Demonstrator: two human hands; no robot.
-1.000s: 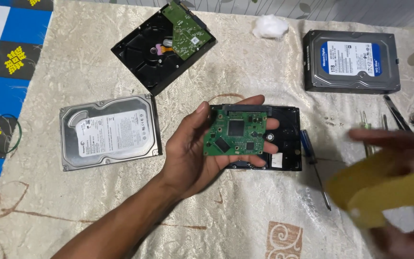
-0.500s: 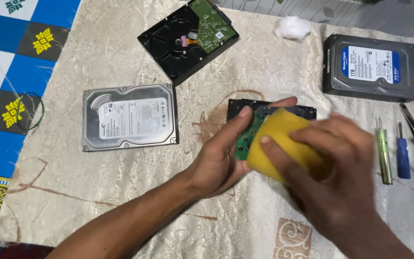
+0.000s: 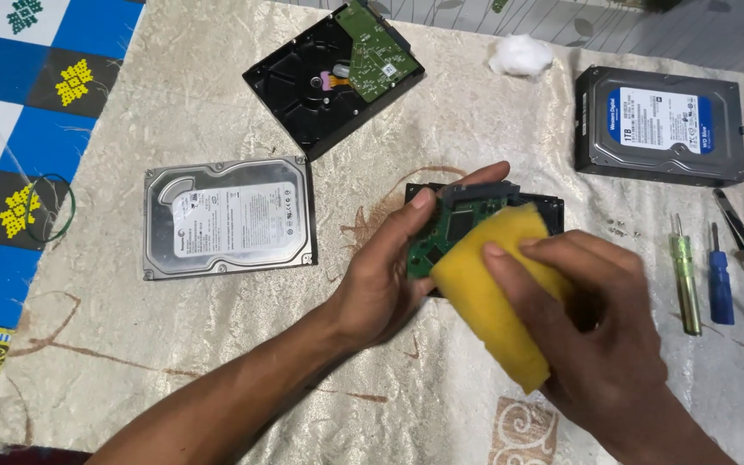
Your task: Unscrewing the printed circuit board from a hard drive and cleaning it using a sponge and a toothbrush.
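Left hand [image 3: 381, 275]: clamped around the green circuit board [image 3: 445, 234], held up near the middle of the counter [image 3: 217, 362], over a black drive [image 3: 553, 207].
Right hand [image 3: 600, 331]: fingers closed on the yellow sponge [image 3: 488, 293], pressed flat on the board.
Risk: hard rubbing could snag small chips or bend the board; a loose left grip could let it slip onto the drive below.
Risk, near right: tiny screws [image 3: 620, 229] lie loose on the cloth, and a sweeping wrist could scatter them.
Hidden: most of the board's face under the sponge; the black drive mostly behind both hands.
Cut off: tools [image 3: 721, 280] at the right edge.
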